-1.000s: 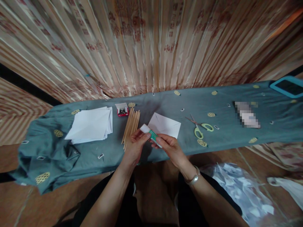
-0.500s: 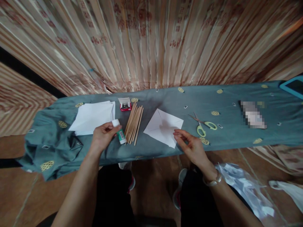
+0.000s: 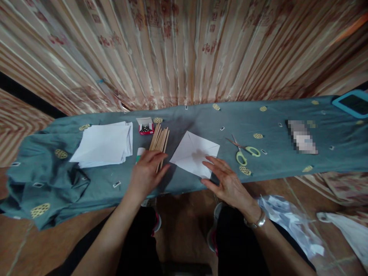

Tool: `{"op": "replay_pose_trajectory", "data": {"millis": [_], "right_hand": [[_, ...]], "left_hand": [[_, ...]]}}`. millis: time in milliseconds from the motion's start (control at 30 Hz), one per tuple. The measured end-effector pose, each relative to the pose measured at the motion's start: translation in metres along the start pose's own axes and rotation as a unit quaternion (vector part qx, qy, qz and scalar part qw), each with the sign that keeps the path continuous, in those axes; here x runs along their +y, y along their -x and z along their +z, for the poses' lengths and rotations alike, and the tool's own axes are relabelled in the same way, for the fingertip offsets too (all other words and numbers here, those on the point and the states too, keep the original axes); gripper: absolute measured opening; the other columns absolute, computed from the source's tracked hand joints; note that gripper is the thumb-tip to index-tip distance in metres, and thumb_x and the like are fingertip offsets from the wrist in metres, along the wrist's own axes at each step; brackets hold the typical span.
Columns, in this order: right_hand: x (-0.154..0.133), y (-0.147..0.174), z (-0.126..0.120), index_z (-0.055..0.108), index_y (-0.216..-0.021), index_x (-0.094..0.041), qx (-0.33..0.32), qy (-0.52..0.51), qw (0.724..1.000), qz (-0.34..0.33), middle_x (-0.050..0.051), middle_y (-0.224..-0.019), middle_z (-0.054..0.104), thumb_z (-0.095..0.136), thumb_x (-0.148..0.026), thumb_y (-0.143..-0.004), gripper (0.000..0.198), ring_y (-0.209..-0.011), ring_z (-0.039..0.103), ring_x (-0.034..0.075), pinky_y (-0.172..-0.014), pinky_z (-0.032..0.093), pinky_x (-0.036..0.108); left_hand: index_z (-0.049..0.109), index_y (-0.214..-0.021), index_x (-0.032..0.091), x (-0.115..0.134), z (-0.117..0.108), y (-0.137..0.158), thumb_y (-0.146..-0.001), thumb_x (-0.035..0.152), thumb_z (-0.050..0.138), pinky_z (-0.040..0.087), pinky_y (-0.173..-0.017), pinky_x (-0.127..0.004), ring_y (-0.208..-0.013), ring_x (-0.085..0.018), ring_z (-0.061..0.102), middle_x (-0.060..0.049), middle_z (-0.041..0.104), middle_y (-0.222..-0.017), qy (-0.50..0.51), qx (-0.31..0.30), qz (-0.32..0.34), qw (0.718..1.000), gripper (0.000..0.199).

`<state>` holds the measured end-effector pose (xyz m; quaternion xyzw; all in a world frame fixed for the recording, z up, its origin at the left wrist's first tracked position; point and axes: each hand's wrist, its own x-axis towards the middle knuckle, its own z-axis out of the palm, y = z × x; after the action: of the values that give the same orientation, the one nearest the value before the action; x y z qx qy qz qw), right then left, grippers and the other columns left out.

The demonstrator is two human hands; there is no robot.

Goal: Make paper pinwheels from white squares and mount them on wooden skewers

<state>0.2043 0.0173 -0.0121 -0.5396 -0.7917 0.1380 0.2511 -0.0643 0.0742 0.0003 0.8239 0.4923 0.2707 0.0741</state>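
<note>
My left hand [image 3: 148, 170] lies flat and open over the near ends of a bundle of wooden sticks [image 3: 159, 139], with the white cap of a glue stick [image 3: 140, 151] showing just left of it. My right hand [image 3: 227, 179] rests open, fingers spread, on the near corner of a folded white paper square [image 3: 193, 151]. Both lie on a table covered with a blue-grey cloth [image 3: 201, 126].
A stack of white paper sheets [image 3: 103, 143] lies at the left, a small red box of pins [image 3: 146, 127] behind the sticks, yellow-handled scissors [image 3: 244, 150] to the right, a blue tablet [image 3: 352, 103] at far right. A plastic bag of paper scraps [image 3: 287, 222] sits on the floor.
The glue stick, held in both hands a second ago, was carried left by my left hand and put down beside the sticks. My left hand moved onto the sticks; my right hand settled on the paper.
</note>
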Motion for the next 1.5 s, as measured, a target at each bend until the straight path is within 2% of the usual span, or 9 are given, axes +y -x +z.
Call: {"op": "replay_pose_trajectory", "data": {"millis": [67,133,267,467,633,900,1100,1267,1500], "right_hand": [[0.002,0.0,-0.002,0.052,-0.13,-0.017,-0.011,-0.007,1.0,0.008,0.015,-0.138,0.051,0.053,-0.032,-0.089,0.043,-0.129,0.045,0.027,-0.106,0.04,0.05],[0.004,-0.001,-0.002,0.051,-0.131,-0.016,-0.021,-0.016,0.999,0.017,0.014,-0.138,0.051,0.044,-0.024,-0.093,0.04,-0.13,0.044,0.025,-0.108,0.038,0.049],[0.009,-0.001,-0.001,0.052,-0.13,-0.017,-0.034,-0.039,0.998,0.026,0.012,-0.136,0.053,0.036,-0.014,-0.092,0.041,-0.129,0.045,0.022,-0.109,0.037,0.048],[0.017,-0.001,-0.001,0.054,-0.128,-0.018,-0.031,-0.082,0.996,0.027,0.011,-0.133,0.055,0.038,-0.009,-0.088,0.044,-0.127,0.047,0.021,-0.109,0.037,0.048],[0.019,-0.005,-0.002,0.059,-0.122,-0.024,-0.017,-0.145,0.987,0.063,0.008,-0.131,0.057,0.05,-0.013,-0.083,0.041,-0.125,0.05,0.022,-0.107,0.038,0.049],[0.019,-0.023,0.017,0.067,-0.082,-0.023,0.069,-0.275,0.951,0.126,0.007,-0.115,0.066,0.064,-0.027,-0.081,0.005,-0.112,0.06,0.022,-0.099,0.045,0.043],[0.017,-0.033,0.029,0.067,-0.08,-0.023,0.094,-0.221,0.96,0.146,0.006,-0.117,0.064,0.065,-0.023,-0.079,0.002,-0.113,0.058,0.021,-0.101,0.043,0.042],[0.015,-0.038,0.03,0.067,-0.081,-0.023,0.106,-0.164,0.971,0.137,0.007,-0.118,0.063,0.063,-0.022,-0.081,0.004,-0.112,0.057,0.022,-0.098,0.046,0.042],[0.013,-0.044,0.03,0.066,-0.079,-0.023,0.095,-0.091,0.984,0.119,0.006,-0.118,0.063,0.061,-0.021,-0.082,0.006,-0.113,0.056,0.024,-0.099,0.045,0.043]], "left_hand": [[0.061,-0.111,0.02,0.025,0.022,0.003,-0.087,0.024,0.055,0.048,-0.094,-0.04,-0.111,-0.023,0.055,-0.009,0.062,-0.119,0.03,-0.057,0.117,0.991,0.025],[0.058,-0.115,0.019,0.041,0.041,0.005,-0.087,0.019,0.053,0.047,-0.097,-0.042,-0.114,-0.023,0.053,-0.009,0.059,-0.124,0.032,-0.093,0.148,0.984,0.028],[0.057,-0.114,0.017,0.047,0.057,0.003,-0.089,0.02,0.052,0.048,-0.094,-0.043,-0.112,-0.024,0.054,-0.011,0.06,-0.122,0.019,-0.097,0.146,0.984,0.026],[0.061,-0.105,0.017,0.038,0.059,-0.001,-0.09,0.021,0.05,0.051,-0.085,-0.04,-0.103,-0.023,0.058,-0.008,0.065,-0.112,-0.017,-0.094,0.168,0.981,0.019],[0.061,-0.107,0.013,0.04,0.059,-0.004,-0.091,0.018,0.048,0.052,-0.085,-0.038,-0.1,-0.021,0.06,-0.01,0.067,-0.108,0.021,-0.066,0.16,0.985,0.022],[0.065,-0.097,0.014,0.046,0.056,-0.008,-0.089,0.016,0.05,0.052,-0.085,-0.042,-0.099,-0.022,0.059,-0.01,0.068,-0.104,0.054,-0.077,0.126,0.988,0.017],[0.062,-0.101,0.012,0.048,0.055,-0.008,-0.088,0.023,0.053,0.051,-0.085,-0.042,-0.096,-0.024,0.057,-0.01,0.067,-0.1,0.068,-0.089,0.106,0.988,0.019],[0.052,-0.123,0.015,0.047,0.058,-0.009,-0.09,0.018,0.049,0.052,-0.082,-0.039,-0.093,-0.021,0.057,-0.008,0.066,-0.099,0.082,-0.095,0.107,0.986,0.033],[0.059,-0.114,0.015,0.044,0.063,-0.01,-0.09,0.018,0.05,0.053,-0.08,-0.04,-0.092,-0.022,0.056,-0.008,0.065,-0.096,0.108,-0.101,0.103,0.984,0.026]]}}
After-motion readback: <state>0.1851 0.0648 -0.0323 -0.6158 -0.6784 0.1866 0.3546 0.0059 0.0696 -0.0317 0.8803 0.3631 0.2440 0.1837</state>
